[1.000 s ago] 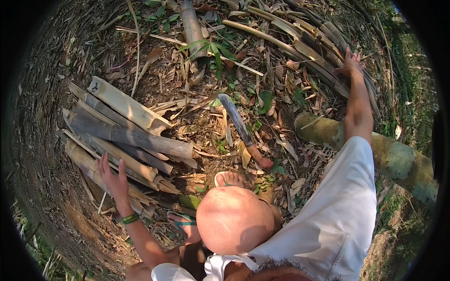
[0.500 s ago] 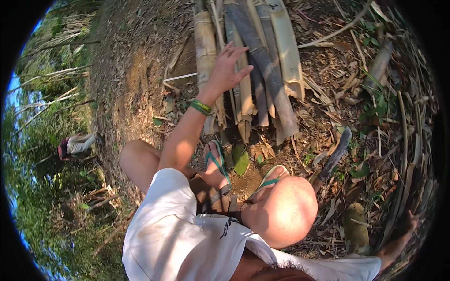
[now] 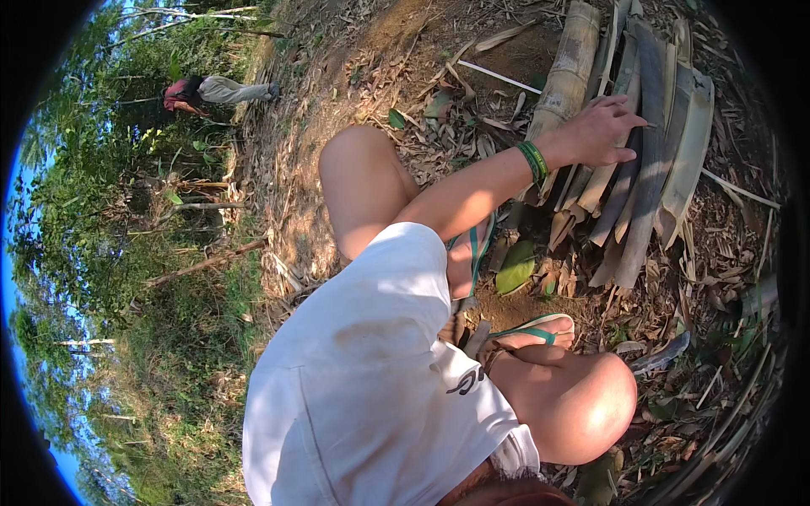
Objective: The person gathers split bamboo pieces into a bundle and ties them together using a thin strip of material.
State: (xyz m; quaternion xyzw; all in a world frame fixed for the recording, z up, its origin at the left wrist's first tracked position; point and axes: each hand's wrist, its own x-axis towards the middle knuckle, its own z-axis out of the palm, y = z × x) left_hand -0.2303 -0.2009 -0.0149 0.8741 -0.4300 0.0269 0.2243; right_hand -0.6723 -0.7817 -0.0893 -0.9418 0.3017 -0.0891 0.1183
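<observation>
My left hand (image 3: 597, 135), with green bands (image 3: 533, 162) at its wrist, reaches over a pile of bamboo lengths. Its fingers are spread and nothing is held in them. Underneath lie split bamboo strips (image 3: 651, 190), some grey and dark, others tan. Whether the palm presses on them I cannot tell. At the pile's left side is a thicker, jointed bamboo pole (image 3: 564, 88). A pale, wide split piece (image 3: 688, 164) lies along the right side. My right hand is out of the picture.
My sandalled feet (image 3: 544, 331) and bent knees are close to the pile's near ends. A long, dark curved piece (image 3: 662, 354) lies by my right knee. Dry leaves and a green leaf (image 3: 516, 268) litter the ground. Another person (image 3: 215, 91) stands bent over at the far left.
The view has swung, so the pile and my left hand now appear farther right. My left hand is still over the bamboo, fingers spread. My right arm has gone out of view.
</observation>
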